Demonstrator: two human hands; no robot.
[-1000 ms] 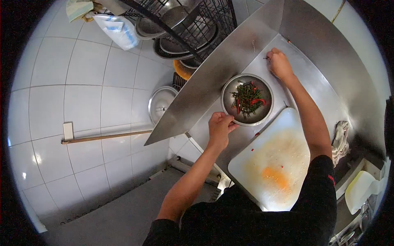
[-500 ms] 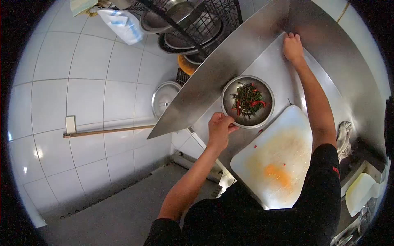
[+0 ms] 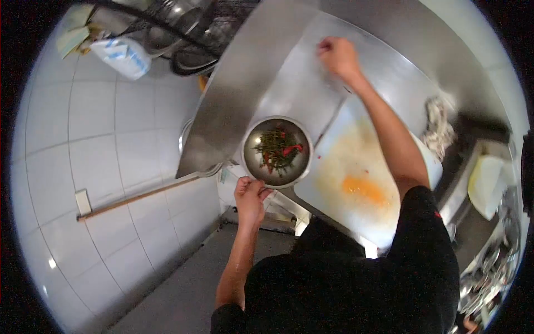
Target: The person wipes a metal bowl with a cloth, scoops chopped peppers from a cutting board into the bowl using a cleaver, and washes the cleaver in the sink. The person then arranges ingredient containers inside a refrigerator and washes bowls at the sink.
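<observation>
A round metal bowl (image 3: 252, 165) stands over the left edge of the steel counter (image 3: 295, 92). Green and red chillies (image 3: 278, 149) lie heaped in its middle. Its near rim is pinched between the thumb and fingers of my left hand (image 3: 250, 199). My right hand (image 3: 339, 58) is over the far part of the counter, fingers curled in and a little blurred; whether anything small is in them I cannot make out. Below my right forearm lies a white cutting board (image 3: 328, 181) with an orange stain (image 3: 364, 189) and small red bits.
A steel splash panel (image 3: 239, 78) borders the counter on the left. Pans (image 3: 192, 33) crowd a rack at upper left. A crumpled cloth (image 3: 438, 128) lies right of the board, near a pale plastic container (image 3: 488, 186) and metal utensils (image 3: 492, 264). A wooden rod (image 3: 139, 198) runs along the tiled wall.
My left hand has brought the bowl toward me, off to the board's left. My right hand has left the counter's far corner and come leftward. The view has turned as well.
</observation>
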